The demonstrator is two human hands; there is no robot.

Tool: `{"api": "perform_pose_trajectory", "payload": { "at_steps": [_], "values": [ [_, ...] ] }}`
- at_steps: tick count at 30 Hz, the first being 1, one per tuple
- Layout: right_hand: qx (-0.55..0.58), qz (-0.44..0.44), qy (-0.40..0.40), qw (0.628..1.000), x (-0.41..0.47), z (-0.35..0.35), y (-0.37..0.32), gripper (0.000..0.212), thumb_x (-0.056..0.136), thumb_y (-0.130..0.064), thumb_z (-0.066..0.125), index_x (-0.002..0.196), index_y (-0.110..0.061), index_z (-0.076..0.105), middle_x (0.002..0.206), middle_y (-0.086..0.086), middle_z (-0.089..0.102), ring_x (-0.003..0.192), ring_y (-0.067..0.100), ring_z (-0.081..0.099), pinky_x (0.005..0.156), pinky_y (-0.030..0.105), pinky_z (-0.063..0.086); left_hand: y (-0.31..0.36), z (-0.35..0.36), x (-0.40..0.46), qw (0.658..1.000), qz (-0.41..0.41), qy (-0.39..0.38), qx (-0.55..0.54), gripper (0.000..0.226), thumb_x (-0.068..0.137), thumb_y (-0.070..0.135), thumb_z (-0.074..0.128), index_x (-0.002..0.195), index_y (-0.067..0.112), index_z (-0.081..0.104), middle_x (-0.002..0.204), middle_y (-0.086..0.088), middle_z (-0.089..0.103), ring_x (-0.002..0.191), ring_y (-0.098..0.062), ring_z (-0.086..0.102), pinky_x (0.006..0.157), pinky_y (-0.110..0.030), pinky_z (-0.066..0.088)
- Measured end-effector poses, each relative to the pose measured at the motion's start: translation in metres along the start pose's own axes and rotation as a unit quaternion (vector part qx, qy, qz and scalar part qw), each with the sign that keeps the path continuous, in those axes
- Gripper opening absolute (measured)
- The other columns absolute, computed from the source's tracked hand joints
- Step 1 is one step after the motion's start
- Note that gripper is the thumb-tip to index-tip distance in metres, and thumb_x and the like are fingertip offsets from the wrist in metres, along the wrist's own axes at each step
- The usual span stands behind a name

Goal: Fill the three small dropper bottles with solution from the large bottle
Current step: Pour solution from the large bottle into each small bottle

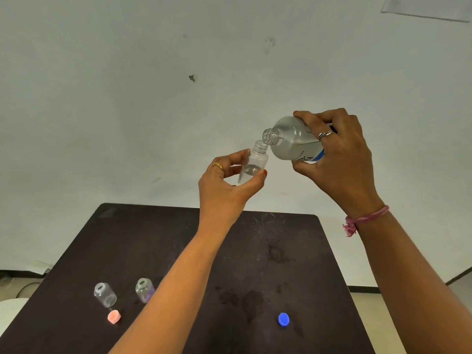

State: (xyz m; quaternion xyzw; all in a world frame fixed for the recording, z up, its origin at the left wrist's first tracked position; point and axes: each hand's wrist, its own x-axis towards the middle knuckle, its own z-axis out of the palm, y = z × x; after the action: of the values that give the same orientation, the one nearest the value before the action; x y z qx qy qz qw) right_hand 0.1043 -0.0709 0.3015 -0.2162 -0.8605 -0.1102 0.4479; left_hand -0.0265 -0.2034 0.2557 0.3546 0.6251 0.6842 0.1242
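I grip the large bottle tilted in my right hand, mouth against the small dropper bottle pinched in my left hand, raised above the worktop to steady the pour

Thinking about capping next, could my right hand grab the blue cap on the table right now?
Probably not yet. The right hand grips the tilted large bottle over the small bottle in the left hand. The blue cap lies uncovered; free that grip first.
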Motion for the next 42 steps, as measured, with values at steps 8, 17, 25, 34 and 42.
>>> {"api": "perform_pose_trajectory", "payload": {
  "at_steps": [8, 17, 25, 34, 42],
  "values": [
    [0.001, 0.001, -0.001, 1.0, -0.0001, -0.0004, -0.0013, 0.073, 0.062, -0.018, 0.083, 0.13, -0.019, 0.055, 0.11, 0.012, 0.055, 0.099, 0.025, 0.047, 0.067, 0.037, 0.051, -0.001, -0.0002, -0.0003, 1.0, -0.001, 0.003, -0.005, 0.041, 0.073, 0.029, 0.08, 0.109, 0.035, 0.061, 0.11, 0.012, 0.066, 0.096, -0.001, 0.061, 0.063, 0.006, 0.037],
    [0.001, -0.001, 0.0, 1.0, 0.0006, -0.0021, -0.0018, 0.074, 0.062, -0.018, 0.083, 0.13, -0.019, 0.055, 0.11, 0.011, 0.055, 0.098, 0.023, 0.046, 0.068, 0.035, 0.049, -0.0006, -0.0005, -0.0009, 1.0, 0.0, 0.003, -0.009, 0.041, 0.073, 0.029, 0.08, 0.109, 0.035, 0.061, 0.11, 0.012, 0.066, 0.097, -0.001, 0.062, 0.064, 0.006, 0.037],
    [0.001, 0.002, -0.002, 1.0, 0.0006, -0.0043, -0.0037, 0.074, 0.061, -0.018, 0.084, 0.129, -0.019, 0.055, 0.11, 0.011, 0.055, 0.099, 0.023, 0.045, 0.068, 0.037, 0.05, -0.0005, -0.0015, -0.0021, 1.0, 0.003, 0.002, -0.009, 0.039, 0.073, 0.03, 0.08, 0.106, 0.038, 0.061, 0.109, 0.014, 0.065, 0.096, 0.001, 0.061, 0.063, 0.006, 0.037],
    [0.0, 0.001, -0.001, 1.0, 0.001, -0.0056, -0.0053, 0.072, 0.062, -0.018, 0.083, 0.129, -0.018, 0.056, 0.11, 0.011, 0.055, 0.099, 0.021, 0.043, 0.067, 0.034, 0.048, -0.0004, -0.0024, -0.0024, 1.0, 0.006, 0.004, -0.006, 0.041, 0.073, 0.03, 0.08, 0.109, 0.036, 0.061, 0.11, 0.014, 0.065, 0.097, 0.0, 0.062, 0.064, 0.006, 0.038],
    [-0.001, 0.003, -0.002, 1.0, 0.0011, -0.0059, -0.0061, 0.072, 0.062, -0.018, 0.083, 0.129, -0.019, 0.056, 0.11, 0.011, 0.055, 0.098, 0.019, 0.042, 0.066, 0.034, 0.048, 0.0006, -0.0034, -0.0025, 1.0, 0.006, 0.004, -0.013, 0.041, 0.073, 0.029, 0.081, 0.11, 0.033, 0.063, 0.11, 0.013, 0.066, 0.097, -0.002, 0.062, 0.064, 0.005, 0.039]
  ]
}}
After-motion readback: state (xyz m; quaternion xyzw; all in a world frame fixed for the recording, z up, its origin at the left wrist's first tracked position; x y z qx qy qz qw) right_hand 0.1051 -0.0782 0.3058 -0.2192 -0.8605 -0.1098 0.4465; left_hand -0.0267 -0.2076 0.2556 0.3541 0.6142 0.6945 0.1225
